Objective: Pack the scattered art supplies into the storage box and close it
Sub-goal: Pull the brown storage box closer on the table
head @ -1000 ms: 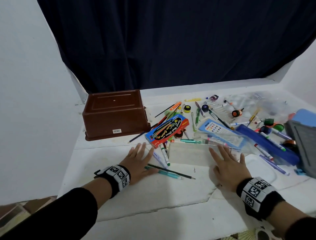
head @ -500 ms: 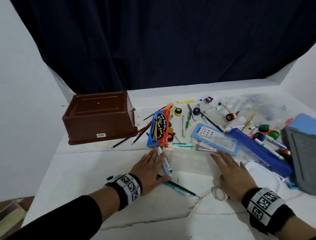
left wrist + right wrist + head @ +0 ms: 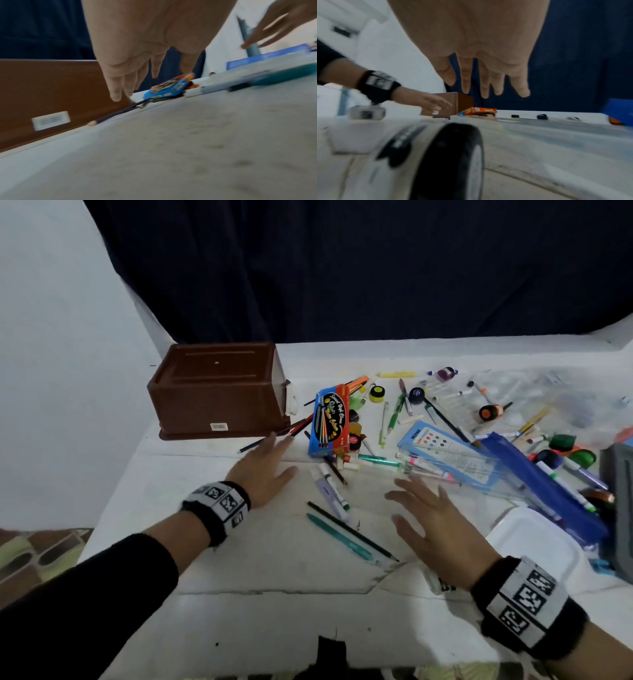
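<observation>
The left hand [image 3: 261, 474] is stretched out flat, palm down, fingers straight and slightly spread, with nothing in its grasp. Its fingertips [image 3: 116, 96] are raised off the white tabletop [image 3: 274, 604] and point at the lower near corner of the brown plastic storage box [image 3: 219, 395], which sits upside down, base uppermost, just beyond them; from the head view the tips reach the box's bottom rim, but whether they touch it cannot be told. A dark colour pencil [image 3: 109, 117] lies directly beneath those fingertips, along the foot of the box.

To the thumb side of the left hand, slightly further out, lies the blue and red cardboard box of colour pencils [image 3: 329, 421], resting on small paint pots and loose markers. A white marker with a green cap [image 3: 330, 487] lies just off the thumb.

The right hand [image 3: 435, 525] is likewise open, palm down, fingers spread and straight, holding nothing and lifted above the table. Just ahead of its fingertips [image 3: 484, 93] lie a clear plastic ruler [image 3: 455, 470] and a pale blue flat paint set [image 3: 442, 446]. Between the two hands, nearer the right thumb, a black pencil [image 3: 352, 530] and a teal pen [image 3: 339, 537] lie side by side. A white roll of tape [image 3: 447, 159] lies under the right wrist. Off the little-finger side lie a white plastic lid [image 3: 537, 539] and a blue zip pouch [image 3: 537, 484].
</observation>
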`<act>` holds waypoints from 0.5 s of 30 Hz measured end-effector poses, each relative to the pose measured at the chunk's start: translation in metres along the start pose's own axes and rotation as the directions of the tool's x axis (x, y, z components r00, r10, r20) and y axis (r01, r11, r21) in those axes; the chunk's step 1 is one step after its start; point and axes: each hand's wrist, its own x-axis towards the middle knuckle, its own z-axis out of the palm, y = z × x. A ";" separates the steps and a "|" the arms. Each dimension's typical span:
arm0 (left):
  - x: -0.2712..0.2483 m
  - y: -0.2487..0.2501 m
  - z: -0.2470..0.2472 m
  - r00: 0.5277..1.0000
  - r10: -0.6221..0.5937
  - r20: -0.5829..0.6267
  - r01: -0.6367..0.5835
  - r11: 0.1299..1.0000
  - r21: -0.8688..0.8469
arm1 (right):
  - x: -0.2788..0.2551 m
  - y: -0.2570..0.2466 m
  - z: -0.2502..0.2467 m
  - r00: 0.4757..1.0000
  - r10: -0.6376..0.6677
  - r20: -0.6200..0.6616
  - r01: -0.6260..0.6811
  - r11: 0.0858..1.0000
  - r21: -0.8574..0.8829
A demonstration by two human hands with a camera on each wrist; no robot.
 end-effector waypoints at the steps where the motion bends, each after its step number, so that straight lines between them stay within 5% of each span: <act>1: 0.006 -0.011 -0.005 0.997 -0.068 -0.040 0.069 0.998 0.010 | 0.000 -0.004 0.005 0.996 -0.086 0.016 0.087 0.996 -0.033; 4: 0.020 -0.032 -0.013 0.978 -0.202 -0.055 0.204 0.978 0.040 | 0.003 -0.011 0.019 0.938 -0.312 0.153 0.335 0.927 -0.167; 8: 0.024 -0.023 -0.007 0.991 -0.130 0.024 0.126 0.981 0.145 | 0.008 -0.006 0.032 0.815 -0.465 0.346 0.564 0.775 -0.287; 15: 0.033 0.008 0.007 0.999 0.011 0.042 -0.007 0.996 -0.087 | 0.010 0.008 0.036 0.810 -0.444 0.384 0.571 0.747 -0.342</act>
